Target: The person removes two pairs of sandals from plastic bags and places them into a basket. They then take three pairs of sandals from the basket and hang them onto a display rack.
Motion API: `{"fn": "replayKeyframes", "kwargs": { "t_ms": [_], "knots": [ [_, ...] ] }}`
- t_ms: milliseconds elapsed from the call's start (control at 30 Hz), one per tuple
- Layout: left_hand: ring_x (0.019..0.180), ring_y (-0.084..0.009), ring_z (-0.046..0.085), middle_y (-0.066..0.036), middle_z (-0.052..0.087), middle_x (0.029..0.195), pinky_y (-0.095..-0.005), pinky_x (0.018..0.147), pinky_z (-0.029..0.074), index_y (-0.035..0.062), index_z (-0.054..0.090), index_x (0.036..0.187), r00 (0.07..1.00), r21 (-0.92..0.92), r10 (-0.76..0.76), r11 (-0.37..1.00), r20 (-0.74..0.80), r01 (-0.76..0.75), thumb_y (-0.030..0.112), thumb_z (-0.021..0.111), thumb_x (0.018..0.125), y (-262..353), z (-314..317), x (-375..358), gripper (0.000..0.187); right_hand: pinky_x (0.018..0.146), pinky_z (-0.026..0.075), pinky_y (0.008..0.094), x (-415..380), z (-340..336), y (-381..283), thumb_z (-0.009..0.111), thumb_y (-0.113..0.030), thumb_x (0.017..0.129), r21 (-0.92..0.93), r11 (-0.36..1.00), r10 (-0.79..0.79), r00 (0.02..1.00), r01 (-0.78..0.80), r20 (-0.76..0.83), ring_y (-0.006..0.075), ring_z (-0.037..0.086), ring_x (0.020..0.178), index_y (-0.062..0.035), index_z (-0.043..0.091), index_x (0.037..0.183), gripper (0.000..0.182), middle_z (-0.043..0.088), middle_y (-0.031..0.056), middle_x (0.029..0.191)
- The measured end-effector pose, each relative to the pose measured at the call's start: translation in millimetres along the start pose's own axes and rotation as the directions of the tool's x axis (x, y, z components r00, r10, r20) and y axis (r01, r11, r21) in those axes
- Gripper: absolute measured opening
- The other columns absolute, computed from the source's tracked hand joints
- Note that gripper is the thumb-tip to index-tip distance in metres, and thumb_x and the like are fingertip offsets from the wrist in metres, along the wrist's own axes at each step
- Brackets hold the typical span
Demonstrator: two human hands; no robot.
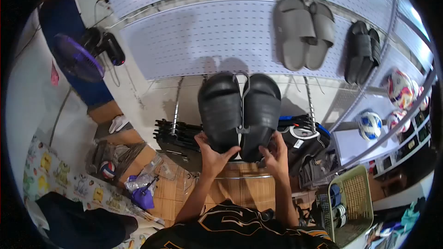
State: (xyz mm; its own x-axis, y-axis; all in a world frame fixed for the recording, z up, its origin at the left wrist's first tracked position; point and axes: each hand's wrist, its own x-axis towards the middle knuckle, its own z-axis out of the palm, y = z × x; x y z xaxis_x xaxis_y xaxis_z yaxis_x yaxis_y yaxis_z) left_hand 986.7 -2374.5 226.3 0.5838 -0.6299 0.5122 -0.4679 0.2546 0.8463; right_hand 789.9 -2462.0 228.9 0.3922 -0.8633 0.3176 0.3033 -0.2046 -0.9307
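Observation:
A pair of black slide sandals (220, 109) hangs side by side on a grey plastic hanger (242, 129) whose hook rises between them. My left hand (213, 155) grips the bottom of the left sandal, with the thumb on top. The bottom of the right sandal is in my right hand (276, 156), its thumb also on the near face. The sandals are upright, in front of the lower edge of a white perforated shelf (198, 41).
Grey slides (297, 37) and black slides (359, 55) stand on the shelf at the right. Clothes on hangers (302, 145) hang below. A fan (78, 57) is at left, balls (370, 125) at right, and a basket (359, 193) at lower right.

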Motion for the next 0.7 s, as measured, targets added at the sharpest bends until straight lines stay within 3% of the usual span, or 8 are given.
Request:
{"fn": "replayKeyframes", "kwargs": {
  "t_ms": [67,167,300,400,500,533,633,700],
  "knots": [
    [0.11,-0.0227,0.052,-0.014,0.046,0.118,-0.0378,0.095,0.047,-0.0019,0.03,0.123,0.992,-0.015,0.066,0.998,-0.11,-0.068,0.031,0.102,0.062,19,-20,30,0.1,0.093,0.051,0.0292,27,32,-21,0.063,0.014,0.09,-0.037,0.996,-0.081,0.996,0.082,0.031,0.0182,0.064,0.111,0.0032,0.045,0.145,0.059,0.06,0.0124,0.128],
    [0.109,-0.0226,0.051,-0.014,0.046,0.117,-0.038,0.096,0.046,-0.0031,0.031,0.124,0.966,-0.072,0.17,0.98,-0.196,-0.187,0.031,0.102,0.061,36,-41,79,0.1,0.085,0.058,0.0317,63,72,-67,0.065,0.012,0.09,-0.104,0.966,-0.233,0.972,0.236,0.042,0.0222,0.066,0.111,0.0074,0.044,0.148,0.062,0.061,0.0167,0.13],
    [0.108,-0.023,0.051,-0.016,0.046,0.117,-0.0373,0.096,0.045,-0.0038,0.032,0.122,0.946,-0.12,0.194,0.966,-0.26,-0.231,0.033,0.101,0.063,65,-53,136,0.098,0.081,0.058,0.0293,111,104,-106,0.065,0.011,0.089,-0.15,0.909,-0.39,0.92,0.389,0.02,0.0213,0.069,0.103,0.0067,0.041,0.151,0.066,0.062,0.0187,0.126],
    [0.109,-0.0244,0.052,-0.017,0.047,0.115,-0.0368,0.095,0.046,-0.0041,0.035,0.121,0.929,-0.02,0.249,0.964,-0.274,-0.264,0.036,0.099,0.065,78,-59,172,0.094,0.076,0.057,0.0278,143,113,-122,0.067,0.007,0.089,-0.208,0.877,-0.434,0.9,0.434,0.05,0.0193,0.069,0.098,0.0045,0.041,0.152,0.068,0.066,0.0174,0.119],
    [0.107,-0.0255,0.055,-0.017,0.048,0.114,-0.0363,0.091,0.048,-0.0042,0.034,0.121,0.935,0.029,0.26,0.965,-0.24,-0.26,0.036,0.099,0.066,84,-58,198,0.094,0.078,0.057,0.0283,164,122,-128,0.068,0.006,0.089,-0.204,0.887,-0.419,0.908,0.414,0.022,0.0191,0.068,0.098,0.0044,0.041,0.152,0.068,0.065,0.0181,0.122],
    [0.101,-0.0259,0.059,-0.018,0.053,0.111,-0.036,0.088,0.05,-0.004,0.034,0.12,0.899,0.091,0.351,0.936,-0.263,-0.339,0.034,0.098,0.067,79,-55,210,0.091,0.079,0.057,0.0287,172,122,-125,0.068,0.006,0.088,-0.21,0.886,-0.418,0.908,0.413,0.025,0.0196,0.068,0.098,0.004,0.041,0.152,0.069,0.065,0.0193,0.122],
    [0.096,-0.0268,0.063,-0.019,0.058,0.109,-0.036,0.086,0.052,-0.0038,0.035,0.119,0.956,-0.031,0.221,0.972,-0.192,-0.231,0.032,0.097,0.069,79,-50,221,0.088,0.079,0.057,0.0286,195,124,-111,0.069,0.006,0.087,-0.251,0.878,-0.421,0.907,0.409,0.006,0.0199,0.068,0.099,0.0042,0.042,0.15,0.069,0.065,0.0198,0.123],
    [0.095,-0.0279,0.066,-0.021,0.061,0.108,-0.0371,0.087,0.053,-0.004,0.036,0.121,0.953,-0.011,0.239,0.969,-0.188,-0.246,0.028,0.097,0.069,61,-43,234,0.086,0.08,0.058,0.0317,218,121,-87,0.071,0.006,0.085,-0.268,0.861,-0.453,0.891,0.432,-0.017,0.0232,0.069,0.098,0.0045,0.043,0.148,0.069,0.066,0.0207,0.123]
  ]
}}
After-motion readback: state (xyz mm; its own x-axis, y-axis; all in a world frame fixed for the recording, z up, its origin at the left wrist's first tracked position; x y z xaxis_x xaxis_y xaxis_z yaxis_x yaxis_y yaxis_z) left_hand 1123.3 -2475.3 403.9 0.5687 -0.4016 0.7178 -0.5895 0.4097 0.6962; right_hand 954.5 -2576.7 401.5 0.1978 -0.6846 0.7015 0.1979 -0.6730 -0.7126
